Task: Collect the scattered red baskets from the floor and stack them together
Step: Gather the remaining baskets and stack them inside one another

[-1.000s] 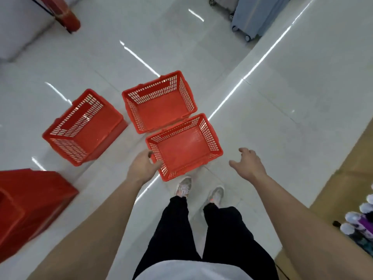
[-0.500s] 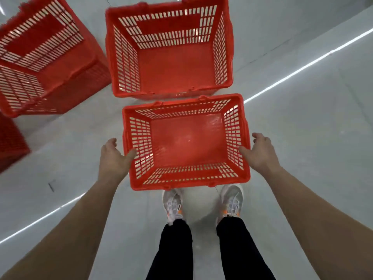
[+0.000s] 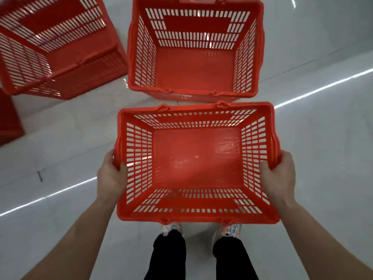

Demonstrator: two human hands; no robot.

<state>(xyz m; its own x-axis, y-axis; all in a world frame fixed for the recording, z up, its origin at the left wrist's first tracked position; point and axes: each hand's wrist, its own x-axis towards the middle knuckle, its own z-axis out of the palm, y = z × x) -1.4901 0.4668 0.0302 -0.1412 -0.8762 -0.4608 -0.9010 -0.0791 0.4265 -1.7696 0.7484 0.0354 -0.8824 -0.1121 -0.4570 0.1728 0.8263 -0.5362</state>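
The left hand (image 3: 110,176) grips the left short rim of the near basket (image 3: 196,166), with the thumb hooked over the edge and the fingers curled round the outside. The right hand (image 3: 279,176) grips the opposite rim the same way. I cannot tell whether the near basket rests on the floor (image 3: 323,148) or is lifted. Just beyond it stands a second basket (image 3: 193,65), upright. Beyond and to the left of it a third basket (image 3: 50,49) sits tilted. The person's shoes (image 3: 171,229) show under its near edge.

far-left basket (image 3: 60,47) blurred, cut off at edge; shoes (image 3: 230,230) mostly hidden behind held basket (image 3: 197,162).
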